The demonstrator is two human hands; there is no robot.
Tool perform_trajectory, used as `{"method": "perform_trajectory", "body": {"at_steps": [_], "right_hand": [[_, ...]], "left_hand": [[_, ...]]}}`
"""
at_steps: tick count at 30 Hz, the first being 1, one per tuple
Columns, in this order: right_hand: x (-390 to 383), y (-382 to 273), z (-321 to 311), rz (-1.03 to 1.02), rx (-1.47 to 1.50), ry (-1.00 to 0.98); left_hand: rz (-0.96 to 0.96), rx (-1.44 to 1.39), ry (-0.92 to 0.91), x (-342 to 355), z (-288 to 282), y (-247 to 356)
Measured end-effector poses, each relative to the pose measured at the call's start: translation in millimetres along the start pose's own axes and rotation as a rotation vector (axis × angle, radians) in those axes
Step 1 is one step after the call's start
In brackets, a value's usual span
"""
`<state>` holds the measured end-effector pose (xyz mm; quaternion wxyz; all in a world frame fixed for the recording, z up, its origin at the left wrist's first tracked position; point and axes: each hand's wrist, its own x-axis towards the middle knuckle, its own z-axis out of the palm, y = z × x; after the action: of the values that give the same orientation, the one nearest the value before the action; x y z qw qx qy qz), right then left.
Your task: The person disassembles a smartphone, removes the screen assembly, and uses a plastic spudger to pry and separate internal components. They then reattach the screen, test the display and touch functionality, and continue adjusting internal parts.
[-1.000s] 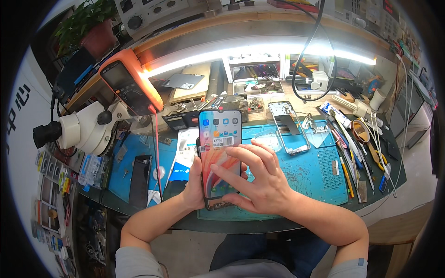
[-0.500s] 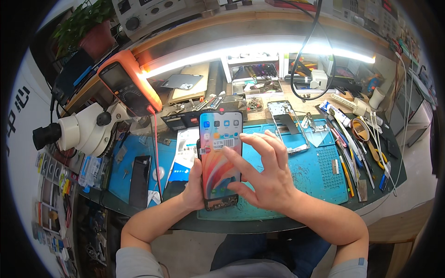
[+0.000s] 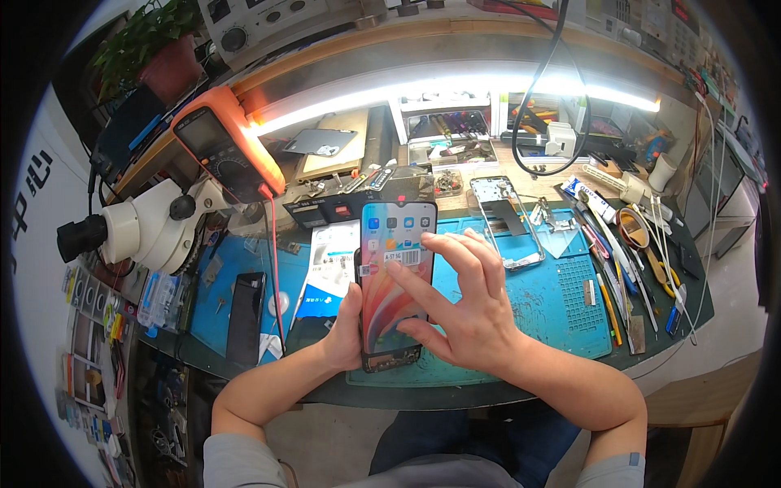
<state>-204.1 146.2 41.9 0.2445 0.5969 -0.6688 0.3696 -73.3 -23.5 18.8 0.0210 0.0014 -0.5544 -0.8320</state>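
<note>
With clock directions taken from the phone (image 3: 384, 309) and 12 pointing away from the person, the grey sleeves (image 3: 237, 457) come in nearest, at about 7 and 5 o'clock. The left hand (image 3: 345, 335) is clamped on the phone's lower side at 8 o'clock, its thumb along the edge and its other fingers hidden. The right hand (image 3: 465, 313), at 4 o'clock, is loosely spread and grips nothing; its index fingertip is at the lit screen beside a white label (image 3: 402, 257), though whether it touches I cannot tell. The hands are apart, with the phone between them, held above the blue mat (image 3: 472, 346).

Between 8 and 9 o'clock lies a dark phone (image 3: 246, 317); closer, between 9 and 10, a blue and white paper (image 3: 325, 281). At 3 o'clock are a yellow pen (image 3: 608, 311) and, beyond it, yellow-handled scissors (image 3: 671, 281). A phone frame (image 3: 508, 220) lies at 2 o'clock, with a white and blue tube (image 3: 589, 200) beyond it. Farther out, a white microscope (image 3: 140, 229) stands between 9 and 10, an orange meter (image 3: 226, 146) leans at 10, and a bright lamp (image 3: 464, 86) runs across 12. Farthest, between 10 and 11, is a potted plant (image 3: 154, 41).
</note>
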Motion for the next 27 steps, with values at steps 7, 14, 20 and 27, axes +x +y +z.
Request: {"method": "perform_trajectory", "body": {"at_steps": [7,14,20,27], "right_hand": [[-1,0,1,0.004,-0.009,-0.001],[-1,0,0,0.005,-0.012,-0.014],[-1,0,1,0.009,0.01,-0.014],[1,0,1,-0.09,0.023,-0.036]], "left_hand": [[-0.042,0.116,0.045,1,3,4],[-0.025,0.148,0.05,2,5,6],[-0.014,0.142,0.073,4,7,6],[0.038,0.004,-0.029,8,-4,7]]}}
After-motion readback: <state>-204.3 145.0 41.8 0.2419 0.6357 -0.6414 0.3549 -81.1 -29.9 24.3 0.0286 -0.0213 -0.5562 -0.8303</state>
